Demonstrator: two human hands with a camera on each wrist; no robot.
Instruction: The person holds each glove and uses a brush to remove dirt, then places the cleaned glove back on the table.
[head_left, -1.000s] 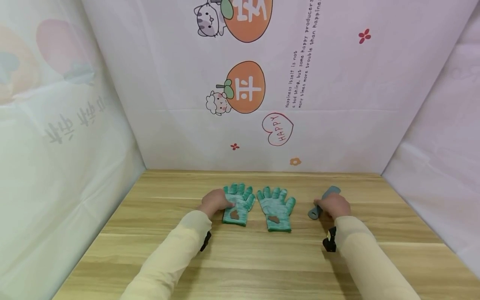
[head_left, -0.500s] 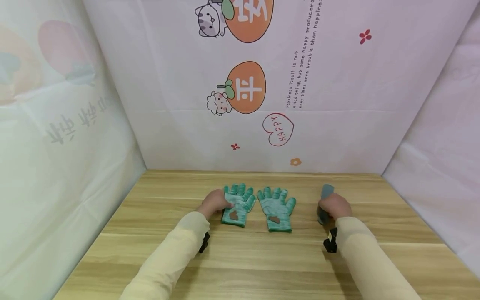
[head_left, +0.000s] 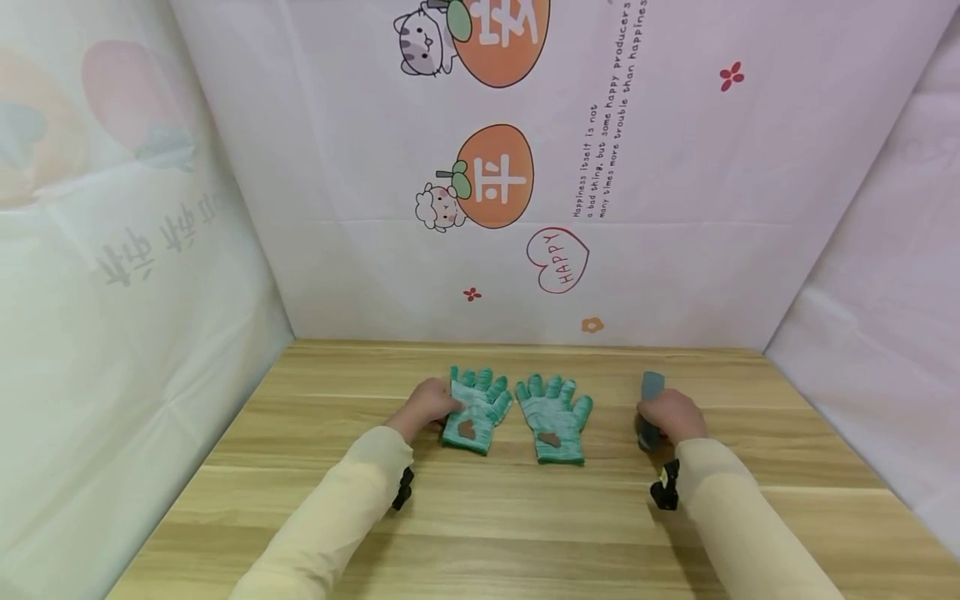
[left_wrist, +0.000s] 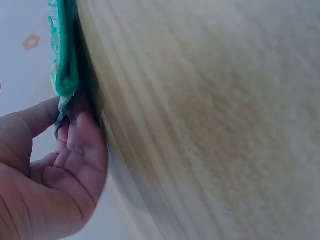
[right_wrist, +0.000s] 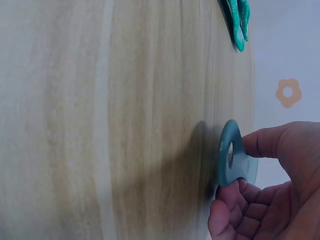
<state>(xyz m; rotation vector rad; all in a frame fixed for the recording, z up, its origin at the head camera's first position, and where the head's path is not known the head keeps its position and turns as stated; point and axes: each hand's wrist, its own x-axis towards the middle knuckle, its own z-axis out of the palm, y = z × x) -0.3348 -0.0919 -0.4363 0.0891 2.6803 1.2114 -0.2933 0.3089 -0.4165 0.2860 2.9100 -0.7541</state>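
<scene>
Two green-and-white knit gloves with brown patches lie side by side on the wooden table, fingers toward the back wall. My left hand (head_left: 430,403) pinches the outer edge of the left glove (head_left: 477,410) between thumb and fingers; in the left wrist view the glove's edge (left_wrist: 65,75) stands a little above the wood. The right glove (head_left: 555,417) lies flat, untouched. Farther right, my right hand (head_left: 672,414) grips a blue-grey flat handled tool (right_wrist: 230,155) with a hole in its rounded near end. Its far end (head_left: 652,384) points at the wall; my fingers hide the middle.
A light wood table (head_left: 517,533) runs up to a white back wall (head_left: 360,275) printed with cartoons and lettering. White sheets close off the left side (head_left: 150,350) and the right side (head_left: 885,292).
The tool in my right hand has turned from slanting to pointing nearly straight at the wall. My left hand has shifted slightly left, with the left glove's cuff.
</scene>
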